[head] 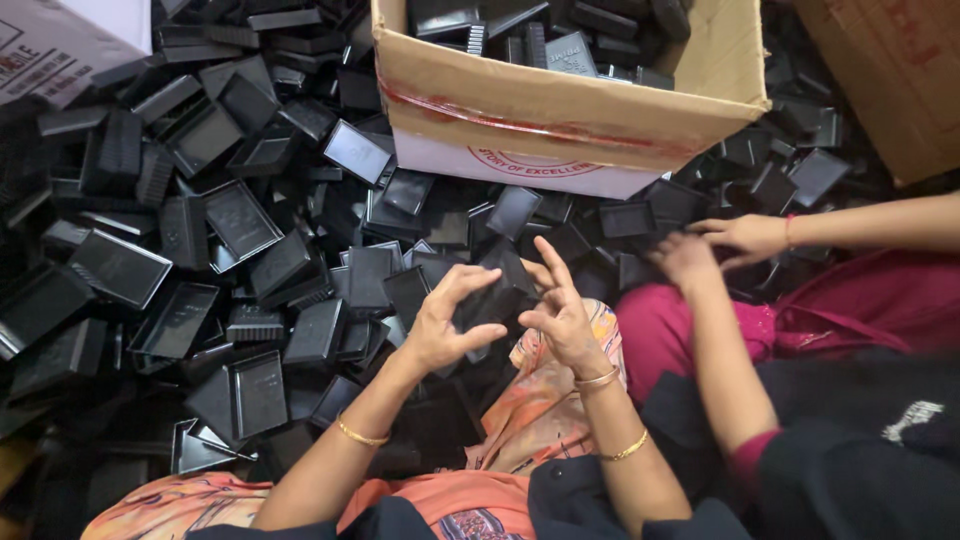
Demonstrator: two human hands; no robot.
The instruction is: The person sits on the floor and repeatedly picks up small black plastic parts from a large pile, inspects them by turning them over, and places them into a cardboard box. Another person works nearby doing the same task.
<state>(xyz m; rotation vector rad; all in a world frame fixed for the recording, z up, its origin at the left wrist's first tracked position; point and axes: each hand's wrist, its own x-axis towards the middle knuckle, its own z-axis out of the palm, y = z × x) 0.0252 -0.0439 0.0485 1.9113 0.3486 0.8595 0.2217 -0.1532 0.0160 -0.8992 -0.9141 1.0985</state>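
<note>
**Both hands on one small black tray**

So there's a small black tray point(492, 300) held up between both hands, right over the person's lap. Left hand point(447, 322) has its fingers point(470, 280) curled round the tray's left edge, right hand point(562, 318) pinches the other side with a couple of fingers sticking up. All around is a heap of black trays point(240, 220), a cardboard box point(560, 100) behind holding more, and a co-worker's hands point(720, 245) sorting on the right

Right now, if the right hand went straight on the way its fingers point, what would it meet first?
Probably the black tray held between both hands; the right hand points up-left at it. Past that lies the tray pile, though depth is unclear.
</note>
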